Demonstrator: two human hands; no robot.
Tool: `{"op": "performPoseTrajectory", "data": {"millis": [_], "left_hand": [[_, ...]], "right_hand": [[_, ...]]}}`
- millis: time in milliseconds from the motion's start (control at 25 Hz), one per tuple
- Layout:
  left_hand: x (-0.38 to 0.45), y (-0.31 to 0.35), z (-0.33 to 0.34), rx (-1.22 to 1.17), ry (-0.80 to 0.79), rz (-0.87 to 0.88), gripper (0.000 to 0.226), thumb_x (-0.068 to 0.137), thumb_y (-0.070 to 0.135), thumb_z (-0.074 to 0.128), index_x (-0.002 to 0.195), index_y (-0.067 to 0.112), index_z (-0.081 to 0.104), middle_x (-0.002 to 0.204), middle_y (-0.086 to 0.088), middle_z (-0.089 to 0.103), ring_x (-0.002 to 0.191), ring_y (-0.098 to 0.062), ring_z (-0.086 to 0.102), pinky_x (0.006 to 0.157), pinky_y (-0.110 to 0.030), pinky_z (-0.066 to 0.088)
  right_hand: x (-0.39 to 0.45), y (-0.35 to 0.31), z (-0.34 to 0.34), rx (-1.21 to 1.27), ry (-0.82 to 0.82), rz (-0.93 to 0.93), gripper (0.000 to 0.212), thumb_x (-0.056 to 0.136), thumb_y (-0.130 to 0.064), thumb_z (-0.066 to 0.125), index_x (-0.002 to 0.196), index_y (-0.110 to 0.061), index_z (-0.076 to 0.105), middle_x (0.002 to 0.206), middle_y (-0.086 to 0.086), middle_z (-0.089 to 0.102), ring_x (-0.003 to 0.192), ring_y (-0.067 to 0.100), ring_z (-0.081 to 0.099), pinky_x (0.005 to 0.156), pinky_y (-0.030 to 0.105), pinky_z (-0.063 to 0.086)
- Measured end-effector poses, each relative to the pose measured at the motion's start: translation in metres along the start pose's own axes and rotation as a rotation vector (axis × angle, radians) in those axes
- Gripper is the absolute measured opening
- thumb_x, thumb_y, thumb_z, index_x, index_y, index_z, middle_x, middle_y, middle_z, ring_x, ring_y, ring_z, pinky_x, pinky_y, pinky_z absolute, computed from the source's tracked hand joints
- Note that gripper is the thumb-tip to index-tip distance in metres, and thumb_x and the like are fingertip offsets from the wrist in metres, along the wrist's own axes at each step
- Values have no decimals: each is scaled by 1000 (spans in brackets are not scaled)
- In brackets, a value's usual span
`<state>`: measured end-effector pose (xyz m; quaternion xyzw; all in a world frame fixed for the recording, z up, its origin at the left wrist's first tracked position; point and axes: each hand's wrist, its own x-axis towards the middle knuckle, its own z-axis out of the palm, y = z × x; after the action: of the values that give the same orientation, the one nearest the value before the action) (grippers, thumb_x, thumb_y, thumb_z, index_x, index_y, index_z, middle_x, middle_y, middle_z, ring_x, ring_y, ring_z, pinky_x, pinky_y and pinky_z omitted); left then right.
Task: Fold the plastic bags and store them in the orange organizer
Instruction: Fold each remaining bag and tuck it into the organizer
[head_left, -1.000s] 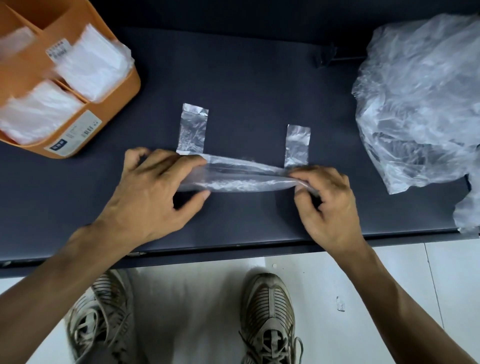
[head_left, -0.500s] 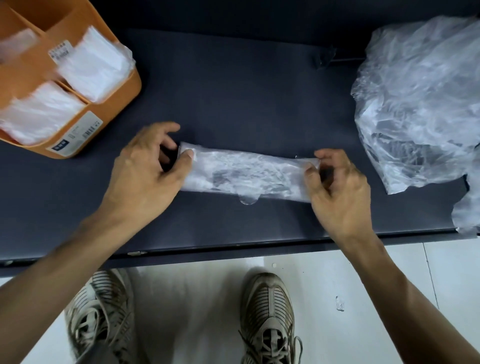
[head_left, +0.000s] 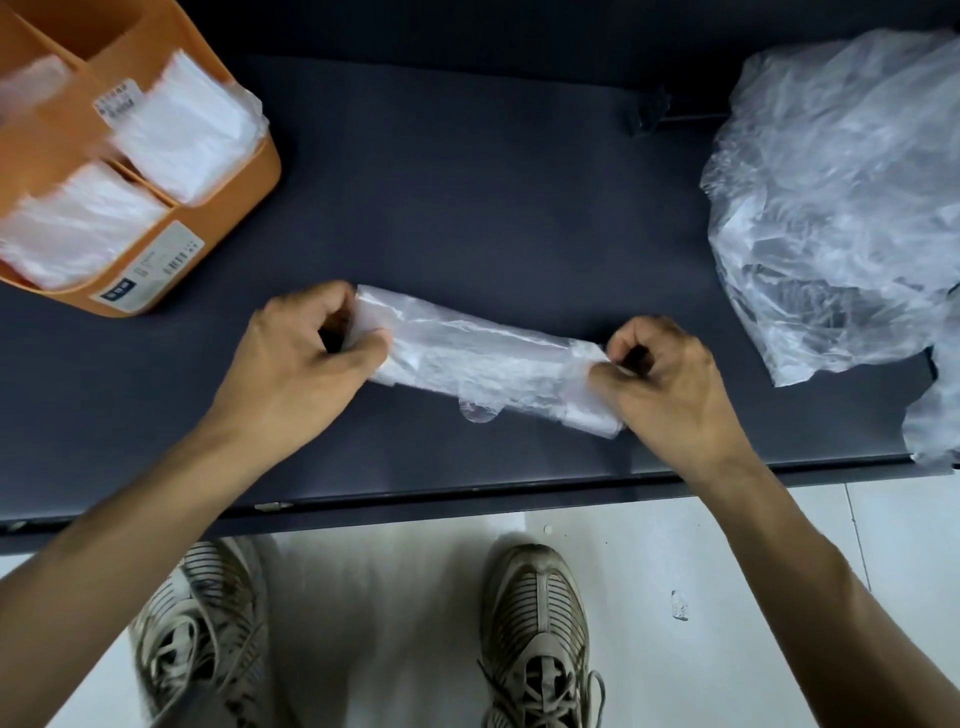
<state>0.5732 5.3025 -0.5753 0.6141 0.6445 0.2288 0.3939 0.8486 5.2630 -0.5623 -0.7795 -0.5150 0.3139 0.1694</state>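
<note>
A clear plastic bag (head_left: 483, 358), folded into a long narrow strip, lies across the middle of the dark table (head_left: 467, 208). My left hand (head_left: 296, 364) pinches its left end between thumb and fingers. My right hand (head_left: 670, 379) pinches its right end, which is bent over. The orange organizer (head_left: 208, 244) stands at the far left, its compartments holding folded white bags (head_left: 176, 124).
A heap of crumpled clear plastic bags (head_left: 841, 208) fills the right side of the table and hangs over its front edge. The table's front edge runs below my hands. My two shoes stand on the white tiled floor beneath.
The strip was folded away from me over its two handles, hiding them. Both hands then shifted to the strip's ends and closed on them; the right end is now bent over.
</note>
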Motion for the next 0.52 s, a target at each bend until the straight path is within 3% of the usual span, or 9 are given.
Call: {"op": "performPoseTrajectory", "data": {"millis": [80, 200, 280, 360, 440, 520], "left_hand": [[-1, 4, -2, -230, -39, -53, 6, 90, 10, 70, 86, 12, 66, 82, -3, 74, 81, -21, 69, 87, -40, 53], [1, 10, -3, -513, -52, -74, 30, 84, -4, 72, 93, 24, 67, 84, 7, 77, 83, -7, 70, 90, -30, 53], [5, 11, -6, -694, -65, -20, 37, 76, -1, 76, 100, 27, 70, 86, 10, 77, 84, -3, 70, 86, -21, 52], [5, 11, -12, -813, -104, 144, 26, 67, 18, 83, 91, 29, 76, 90, 12, 77, 90, -4, 71, 86, -20, 53], [3, 6, -15, -586, -123, 410, 17, 71, 20, 86, 82, 30, 77, 95, 9, 77, 97, -14, 71, 89, -28, 54], [0, -5, -11, -109, -82, 699, 11, 79, 8, 78, 80, 19, 77, 100, 6, 75, 99, -22, 67, 89, -35, 51]], "right_hand": [[1, -1, -7, 187, -82, 40, 22, 81, -4, 71, 77, -20, 56, 63, -13, 53, 54, 1, 44, 57, 13, 37], [7, -4, -14, 376, -118, -33, 39, 81, 9, 71, 96, -25, 62, 70, -14, 62, 71, 1, 55, 72, 18, 43], [14, -10, -17, 493, 44, -186, 47, 81, 14, 68, 105, -26, 61, 77, -15, 63, 76, 5, 57, 76, 22, 46], [22, -16, -19, 548, 187, -340, 48, 82, 16, 62, 109, -23, 59, 84, -8, 62, 80, 6, 57, 78, 21, 46], [31, -13, -17, 403, 259, -475, 54, 77, 20, 51, 112, -21, 59, 91, -5, 61, 92, 15, 59, 85, 27, 47], [38, -1, -14, 66, 271, -586, 63, 66, 14, 41, 115, -19, 63, 96, -11, 64, 102, 27, 57, 93, 44, 47]]}}
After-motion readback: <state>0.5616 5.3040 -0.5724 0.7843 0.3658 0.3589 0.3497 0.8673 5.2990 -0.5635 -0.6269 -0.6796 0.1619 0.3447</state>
